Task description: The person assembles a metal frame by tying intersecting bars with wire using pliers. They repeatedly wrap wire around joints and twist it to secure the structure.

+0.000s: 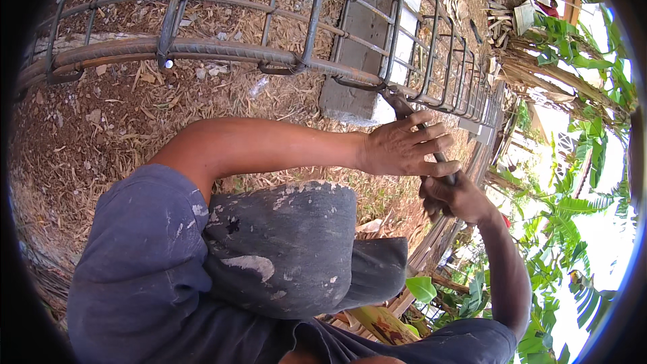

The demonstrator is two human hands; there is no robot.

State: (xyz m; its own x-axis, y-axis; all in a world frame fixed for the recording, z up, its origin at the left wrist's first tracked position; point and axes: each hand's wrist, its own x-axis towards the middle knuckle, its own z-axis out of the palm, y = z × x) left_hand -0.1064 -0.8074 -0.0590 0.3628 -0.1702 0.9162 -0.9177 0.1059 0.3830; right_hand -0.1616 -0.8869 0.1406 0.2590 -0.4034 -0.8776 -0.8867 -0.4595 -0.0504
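Dark metal pincers (396, 104) slant down from the rebar cage, their jaws against a stirrup where it crosses the lower long bar. My left hand (408, 146) lies over the handles with its fingers bent around them and somewhat apart; its thumb is hidden. Lower and to the right, my right hand (459, 199) is closed around the handle end. The rebar cage (222, 50), of ribbed long bars and square stirrups, runs across the top and away to the right. Any tie wire at the jaws is too small to make out.
A grey concrete block (347, 98) stands under the cage. My bent knee in worn dark trousers (283, 249) is close below the left forearm. Dry leaf litter and stones cover the soil (121, 108). Wooden planks (438, 236) and banana plants (573, 209) are at the right.
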